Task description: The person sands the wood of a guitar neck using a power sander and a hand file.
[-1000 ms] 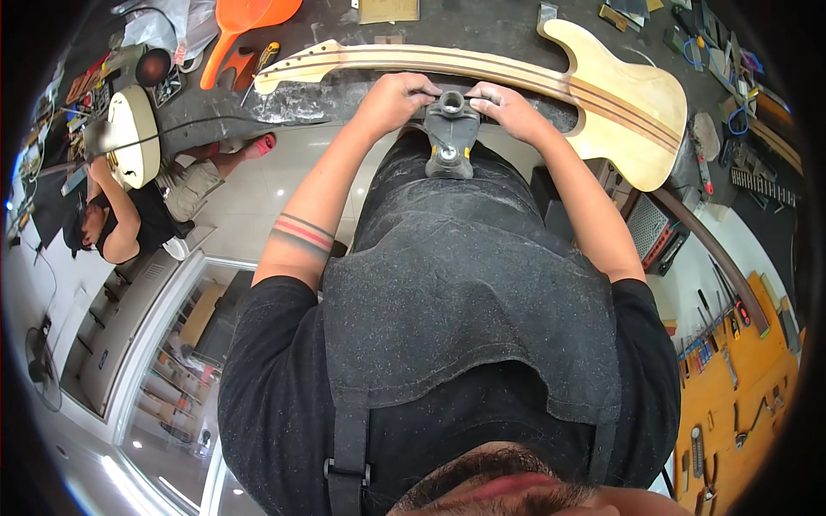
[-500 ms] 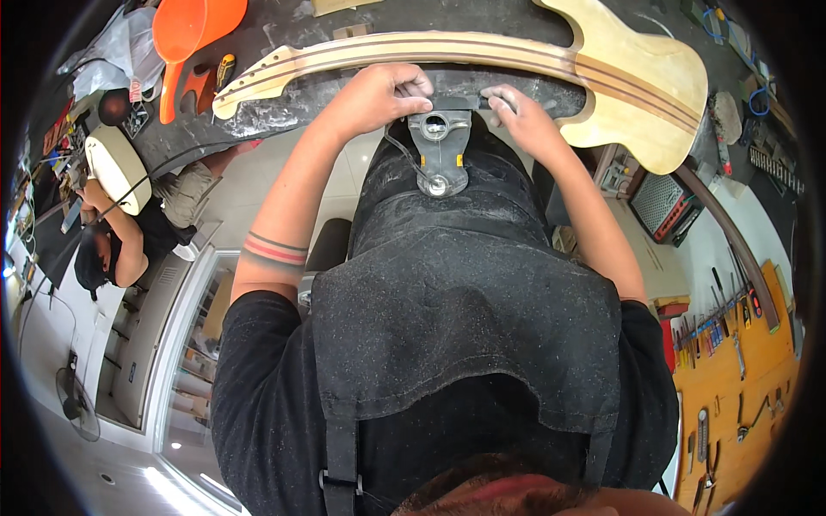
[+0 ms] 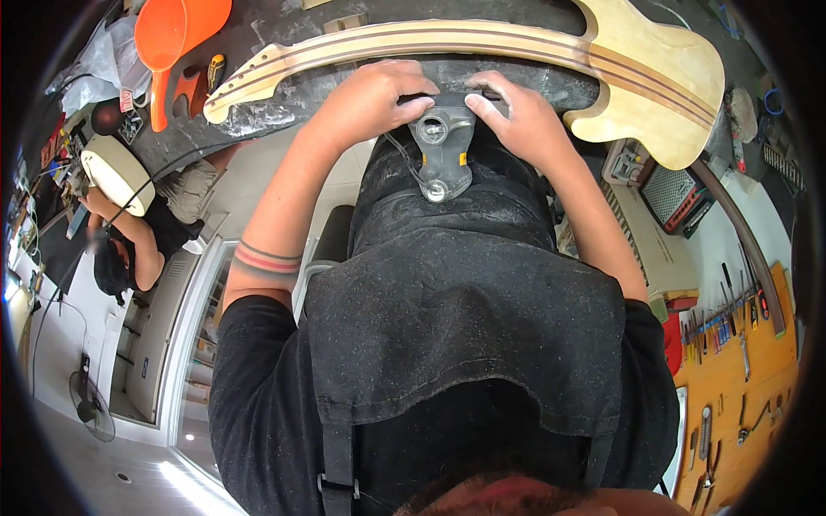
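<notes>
A dark, dusty bench (image 3: 275, 26) stretches beyond a grey handheld power tool (image 3: 443, 150), an unfinished pale guitar (image 3: 516, 39) lying crosswise on it past the tool's far end. A black apron (image 3: 465, 318) spreads on the tool's near side. The tool's long axis runs from the fingers toward the wearer, with left hand (image 3: 370, 96) and right hand (image 3: 520, 116) about equally near, flanking its far end. Both thumbs and forefingers look parted; whether tips pinch an edge cannot be told. The tool lies waistward of the fingers.
</notes>
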Motion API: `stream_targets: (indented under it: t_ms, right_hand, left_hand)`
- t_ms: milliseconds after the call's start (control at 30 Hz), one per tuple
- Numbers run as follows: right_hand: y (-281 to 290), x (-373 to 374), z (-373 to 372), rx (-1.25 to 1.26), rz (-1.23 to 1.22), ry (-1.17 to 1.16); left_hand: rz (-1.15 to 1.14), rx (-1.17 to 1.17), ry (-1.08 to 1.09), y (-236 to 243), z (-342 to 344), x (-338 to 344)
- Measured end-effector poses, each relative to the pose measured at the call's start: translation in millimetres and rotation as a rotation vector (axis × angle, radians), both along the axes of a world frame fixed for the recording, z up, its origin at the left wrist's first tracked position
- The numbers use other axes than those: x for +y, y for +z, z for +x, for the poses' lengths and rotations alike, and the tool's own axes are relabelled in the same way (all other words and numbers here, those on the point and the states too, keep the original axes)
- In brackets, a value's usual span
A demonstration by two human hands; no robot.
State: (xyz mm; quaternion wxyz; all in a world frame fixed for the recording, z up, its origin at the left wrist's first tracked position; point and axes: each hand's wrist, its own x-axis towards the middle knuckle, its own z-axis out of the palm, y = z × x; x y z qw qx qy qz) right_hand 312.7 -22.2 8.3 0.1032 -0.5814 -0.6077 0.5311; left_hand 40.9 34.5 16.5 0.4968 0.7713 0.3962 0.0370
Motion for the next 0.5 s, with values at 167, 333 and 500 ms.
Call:
stream_targets:
  t_ms: [167,333,500]
  right_hand:
    - [-11.3,-1.9,2.9,-0.041,0.203,0.135]
    - [-20.4,-5.0,7.2,-0.061,0.427,0.221]
    - [-25.0,-5.5,8.7,-0.030,0.502,0.213]
  left_hand:
    - [0.224,-0.016,-0.102,-1.4,0.3,-5.6]
    - [0.274,-0.016,-0.121,3.9,-2.7,-11.7]
    - [0.204,-0.047,-0.096,-0.8,-8.5,-13.3]
